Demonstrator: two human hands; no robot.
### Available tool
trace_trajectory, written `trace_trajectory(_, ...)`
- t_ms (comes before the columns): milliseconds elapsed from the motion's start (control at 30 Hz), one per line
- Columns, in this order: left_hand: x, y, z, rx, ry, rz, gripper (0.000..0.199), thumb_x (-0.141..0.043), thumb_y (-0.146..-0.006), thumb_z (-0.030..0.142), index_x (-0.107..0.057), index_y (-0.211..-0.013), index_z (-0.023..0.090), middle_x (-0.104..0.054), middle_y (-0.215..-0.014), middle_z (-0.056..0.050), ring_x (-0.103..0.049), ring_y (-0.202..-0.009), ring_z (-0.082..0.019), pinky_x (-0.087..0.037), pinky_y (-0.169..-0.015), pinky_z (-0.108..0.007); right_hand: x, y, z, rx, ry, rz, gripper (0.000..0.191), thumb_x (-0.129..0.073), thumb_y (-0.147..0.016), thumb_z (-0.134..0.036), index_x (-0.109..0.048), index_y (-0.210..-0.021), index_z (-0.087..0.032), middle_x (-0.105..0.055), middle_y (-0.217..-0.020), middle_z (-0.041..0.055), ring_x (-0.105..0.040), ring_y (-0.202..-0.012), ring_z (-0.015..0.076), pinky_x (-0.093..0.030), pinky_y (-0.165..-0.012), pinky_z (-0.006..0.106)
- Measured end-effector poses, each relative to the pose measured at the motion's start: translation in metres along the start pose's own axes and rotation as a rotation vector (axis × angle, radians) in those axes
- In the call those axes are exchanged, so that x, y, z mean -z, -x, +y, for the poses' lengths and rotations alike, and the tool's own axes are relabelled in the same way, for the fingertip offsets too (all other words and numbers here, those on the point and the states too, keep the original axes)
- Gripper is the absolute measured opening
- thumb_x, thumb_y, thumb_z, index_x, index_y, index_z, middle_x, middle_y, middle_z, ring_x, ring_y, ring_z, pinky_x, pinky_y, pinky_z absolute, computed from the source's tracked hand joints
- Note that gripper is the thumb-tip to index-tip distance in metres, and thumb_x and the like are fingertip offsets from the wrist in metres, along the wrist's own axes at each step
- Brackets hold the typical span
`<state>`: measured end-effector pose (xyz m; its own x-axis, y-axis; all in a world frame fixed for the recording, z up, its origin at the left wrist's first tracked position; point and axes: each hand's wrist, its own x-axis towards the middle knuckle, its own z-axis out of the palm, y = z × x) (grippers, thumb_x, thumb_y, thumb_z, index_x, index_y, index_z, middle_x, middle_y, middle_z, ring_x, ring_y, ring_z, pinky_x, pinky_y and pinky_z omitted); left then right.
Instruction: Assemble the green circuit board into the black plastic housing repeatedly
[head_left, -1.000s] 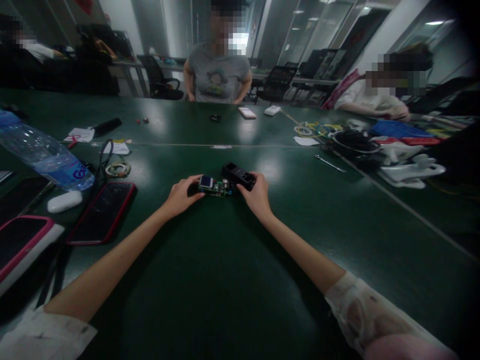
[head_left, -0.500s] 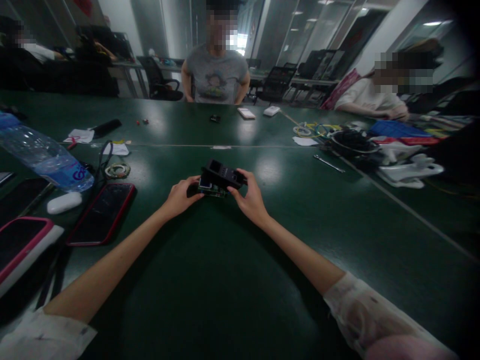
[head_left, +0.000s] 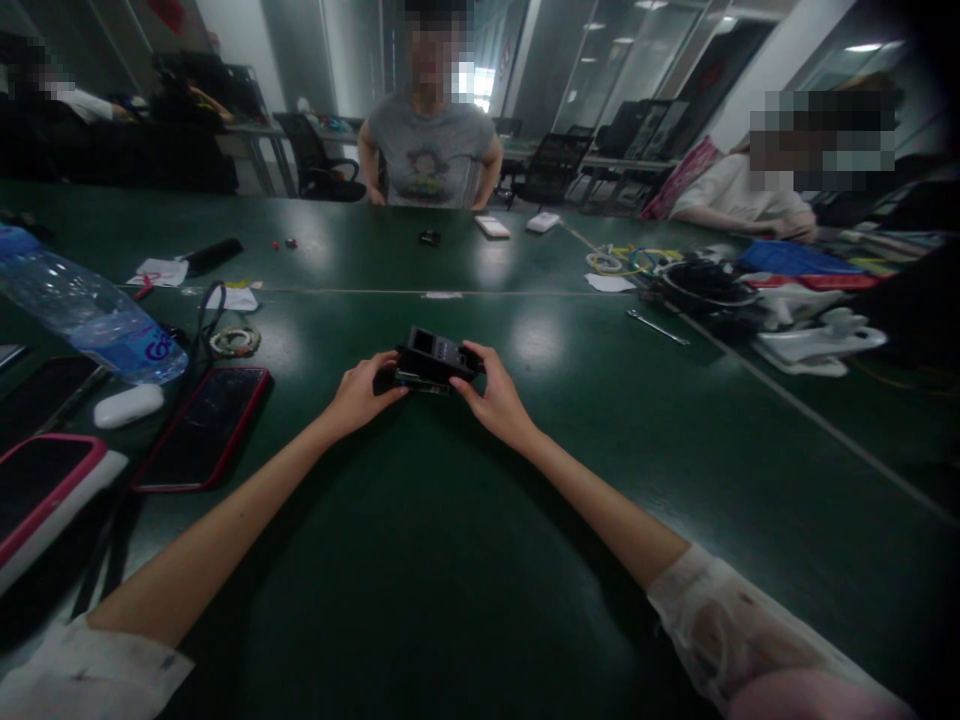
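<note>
My right hand [head_left: 487, 385] grips the right end of a black plastic cover [head_left: 442, 350] that has a rectangular window and a row of small holes or buttons. Beneath the cover, part of a circuit board [head_left: 420, 383] shows along the near edge. My left hand [head_left: 365, 393] pinches the board's left end between thumb and fingers. The cover lies over most of the board, a little tilted; whether the two fit together all round is hidden.
On the left lie a red-edged phone [head_left: 206, 430], a white case [head_left: 129, 406], a water bottle [head_left: 97, 320] and a pink-edged phone [head_left: 45, 490]. At right are a wrench [head_left: 658, 327], cables [head_left: 630, 260] and a white bracket [head_left: 821, 340]. A person [head_left: 431, 140] faces me across the table.
The black cover has shifted left and turned more in line with the board, hiding more of it. My right hand moved slightly left with it; my left hand stayed in place.
</note>
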<state>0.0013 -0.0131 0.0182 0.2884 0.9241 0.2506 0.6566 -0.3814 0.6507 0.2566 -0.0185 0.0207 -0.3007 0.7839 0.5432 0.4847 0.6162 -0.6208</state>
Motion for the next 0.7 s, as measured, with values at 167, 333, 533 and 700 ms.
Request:
trace_trajectory(167,-0.0009,-0.0021,-0.0014,-0.003,-0.030,0.016,0.057,-0.067,-0.083,0.038,-0.048,-0.133,0.020,-0.063,-0.127,-0.014,-0.059,-0.118,-0.032,-0.046,-0.099,-0.051,0.0000,-0.0005,-0.0003,0.064,0.061,-0.041,0.053,-0.057,-0.092,-0.028,-0.036,-0.140,-0.026,-0.051,-0.128,0.0125,-0.052,-0.120,0.0285,-0.045,-0.103,0.052)
trace_trajectory(333,-0.0014,-0.0020,-0.0015,-0.020,-0.024,0.029,0.065,-0.071,-0.080,0.040,-0.045,-0.136,0.021,-0.060,-0.131,-0.014,-0.058,-0.120,-0.032,-0.044,-0.101,-0.051,0.0003,-0.0009,-0.0024,0.054,0.070,-0.087,0.051,-0.057,-0.092,-0.027,-0.038,-0.139,-0.025,-0.052,-0.127,0.0128,-0.053,-0.118,0.0281,-0.046,-0.103,0.052)
trace_trajectory(533,-0.0007,-0.0007,-0.0001,0.015,-0.058,0.016,0.071,-0.070,-0.079,0.045,-0.041,-0.140,0.022,-0.058,-0.134,-0.015,-0.054,-0.125,-0.033,-0.040,-0.104,-0.055,-0.0013,-0.0005,-0.0023,0.042,0.069,-0.091,0.057,-0.063,-0.088,-0.035,-0.038,-0.138,-0.025,-0.050,-0.127,0.0129,-0.052,-0.118,0.0289,-0.047,-0.102,0.053)
trace_trajectory(700,-0.0013,-0.0009,-0.0009,0.028,-0.068,0.005,0.067,-0.068,-0.081,0.047,-0.043,-0.138,0.023,-0.059,-0.133,-0.014,-0.053,-0.125,-0.033,-0.039,-0.104,-0.056,-0.0014,-0.0006,0.0012,-0.002,0.036,-0.081,0.059,-0.065,-0.087,-0.038,-0.039,-0.137,-0.024,-0.051,-0.125,0.0128,-0.055,-0.115,0.0279,-0.049,-0.100,0.051)
